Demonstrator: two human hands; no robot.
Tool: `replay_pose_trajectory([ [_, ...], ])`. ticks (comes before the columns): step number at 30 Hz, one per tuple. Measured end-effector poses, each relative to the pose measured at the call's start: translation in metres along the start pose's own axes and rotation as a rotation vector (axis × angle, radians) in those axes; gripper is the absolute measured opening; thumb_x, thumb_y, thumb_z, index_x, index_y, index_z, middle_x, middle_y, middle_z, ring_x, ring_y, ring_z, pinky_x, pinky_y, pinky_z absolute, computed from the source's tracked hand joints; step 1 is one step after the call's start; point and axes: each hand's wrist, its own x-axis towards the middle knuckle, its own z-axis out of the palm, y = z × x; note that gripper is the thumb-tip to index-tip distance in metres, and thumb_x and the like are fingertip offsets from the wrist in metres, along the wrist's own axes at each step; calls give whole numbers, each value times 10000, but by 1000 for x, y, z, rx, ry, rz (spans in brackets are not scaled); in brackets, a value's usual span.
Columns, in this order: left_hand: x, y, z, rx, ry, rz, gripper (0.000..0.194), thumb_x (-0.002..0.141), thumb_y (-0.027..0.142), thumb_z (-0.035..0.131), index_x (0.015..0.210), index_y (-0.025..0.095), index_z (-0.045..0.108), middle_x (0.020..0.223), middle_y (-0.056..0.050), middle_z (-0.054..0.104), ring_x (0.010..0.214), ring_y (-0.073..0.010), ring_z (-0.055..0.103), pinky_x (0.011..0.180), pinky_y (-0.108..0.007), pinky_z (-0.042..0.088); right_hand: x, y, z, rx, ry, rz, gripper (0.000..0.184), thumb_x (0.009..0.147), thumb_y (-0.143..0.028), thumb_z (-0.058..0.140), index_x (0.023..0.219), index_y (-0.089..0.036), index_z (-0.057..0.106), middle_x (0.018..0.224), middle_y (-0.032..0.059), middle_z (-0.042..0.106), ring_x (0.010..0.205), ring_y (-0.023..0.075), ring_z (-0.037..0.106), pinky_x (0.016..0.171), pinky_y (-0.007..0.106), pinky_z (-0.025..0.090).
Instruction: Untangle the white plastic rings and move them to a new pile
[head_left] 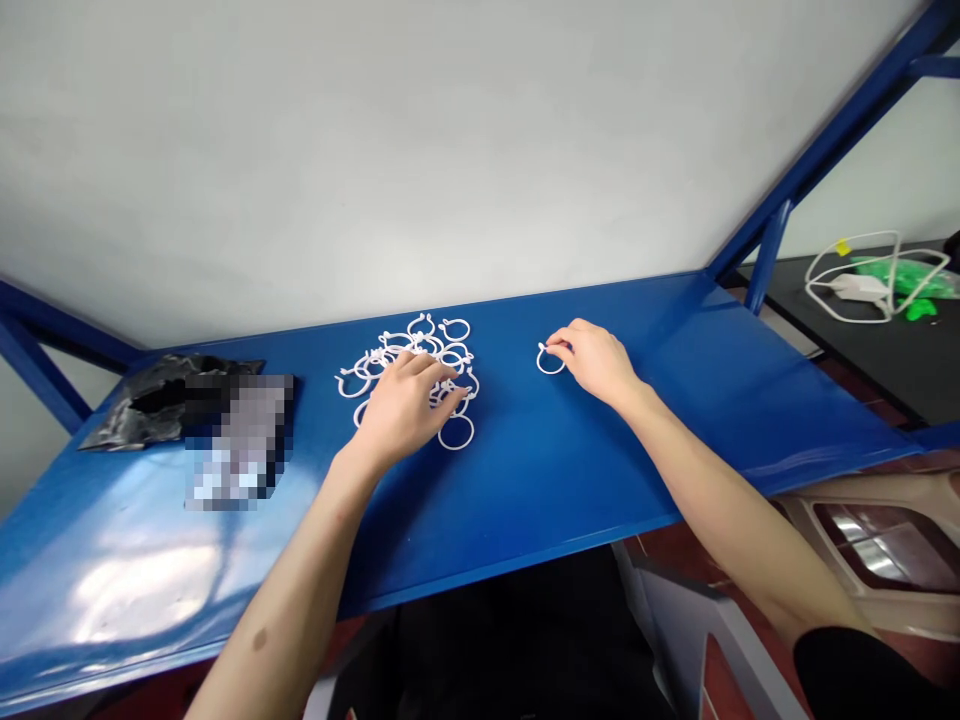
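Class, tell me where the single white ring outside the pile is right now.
In the head view, the single ring is at the fingertips of the right hand, to the right of the ring pile.

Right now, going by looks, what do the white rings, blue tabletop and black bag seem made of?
White rings: probably plastic, smooth-looking, evenly white, with knobbed ends. Blue tabletop: possibly painted metal, glossy, given bright reflections. Black bag: likely thin plastic film, shiny and crumpled.

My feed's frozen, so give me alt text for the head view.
Left hand over a pile of white rings on a blue table; right hand pinches a lone ring, apart from the pile. Crumpled black plastic lies at the picture's left.
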Motion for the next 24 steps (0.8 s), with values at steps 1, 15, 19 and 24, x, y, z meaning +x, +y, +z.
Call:
replay_pose_trajectory([
  [1, -1, 1, 1, 10, -38, 13, 205, 924, 381, 652, 1013, 213, 731, 982, -73, 725, 956, -267, 582, 909, -459, 501, 1, 2, -1, -48, -19, 29, 169, 989, -298, 611, 1026, -237, 764, 1040, 73, 704, 920, 248, 664, 731, 357, 490],
  [15, -3, 17, 21, 49, 69, -72, 113, 916, 286, 633, 894, 212, 715, 964, -88, 675, 975, -277, 546, 899, -463, 465, -25, -43, 21, 167, -33, -359, 206, 990, -331, 618, 1116, -214, 732, 1066, 84, 705, 1018, 258, 634, 881, 427, 548],
  [19, 1, 16, 15, -177, 183, -161, 99, 906, 290, 641, 836, 219, 641, 910, -36, 676, 896, -215, 571, 891, -410, 475, -32, -52, 23, 330, -133, -391, 258, 1005, -357, 597, 1193, -215, 703, 1142, 84, 670, 846, 195, 676, 773, 376, 578],
  [24, 4, 21, 12, -446, 226, -351, 135, 893, 330, 643, 828, 214, 619, 847, -7, 681, 739, -149, 583, 718, -313, 481, -35, -57, 15, 465, -141, -385, 294, 994, -409, 616, 1227, -234, 661, 1162, 64, 671, 811, 165, 692, 720, 330, 581],
])
